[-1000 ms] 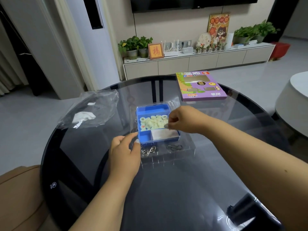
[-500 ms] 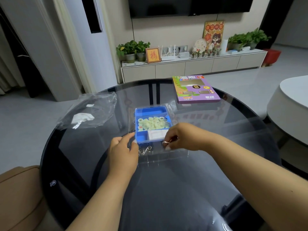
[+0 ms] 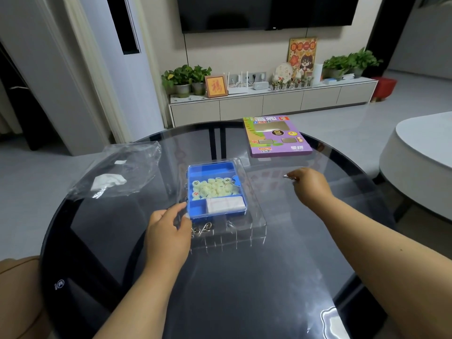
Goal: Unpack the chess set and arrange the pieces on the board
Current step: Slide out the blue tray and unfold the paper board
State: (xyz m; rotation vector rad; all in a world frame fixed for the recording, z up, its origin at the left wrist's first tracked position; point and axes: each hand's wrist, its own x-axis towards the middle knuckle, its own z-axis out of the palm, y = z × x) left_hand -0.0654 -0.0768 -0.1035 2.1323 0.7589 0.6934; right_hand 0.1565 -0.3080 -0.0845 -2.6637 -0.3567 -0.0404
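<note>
Head view: a round glass table (image 3: 220,289) with the chess set near its centre. Blue tray (image 3: 215,168), seated in a clear plastic case (image 3: 254,216), holds a heap of pale round pieces (image 3: 214,188) in its middle compartment; a white folded sheet (image 3: 225,204) fills the near right compartment, and the near left compartment and the far compartment show bare blue. Small metal ring puzzles (image 3: 201,230) lie in the case just in front of the tray.

Left hand (image 3: 168,232) grasps the near left corner of the case, thumb and fingertips curled against its edge beside the tray. Right hand (image 3: 309,185) is held to the right of the case, apart from it, fingers curled and pinching a small metal piece (image 3: 289,177) that juts out toward the tray; whether it touches the table cannot be told.

Purple box (image 3: 276,138) lies flat at the far right of the table, well apart from the tray. Crumpled clear bag (image 3: 117,172) lies at the far left. Beyond the table stand a low cabinet (image 3: 269,104) with potted plants (image 3: 186,77) and a wall-mounted screen (image 3: 266,12).
</note>
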